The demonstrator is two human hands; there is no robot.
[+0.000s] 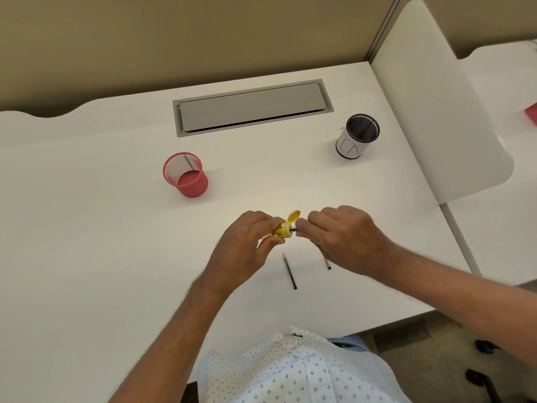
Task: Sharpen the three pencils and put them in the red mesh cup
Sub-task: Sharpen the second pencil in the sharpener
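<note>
While the left hand (247, 237) grips a yellow sharpener (283, 229) steady, the right hand (343, 234) pinches a pencil (293, 229) into it, likely to twist. A sharpened pencil (289, 270) lies at 6 o'clock; the red mesh cup (186, 174) stands empty at 10 o'clock.

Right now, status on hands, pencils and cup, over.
Left hand grips yellow sharpener; right hand holds pencil in it. Sharpened pencil on desk, another partly under right hand. Red mesh cup empty, nothing blocking.
</note>
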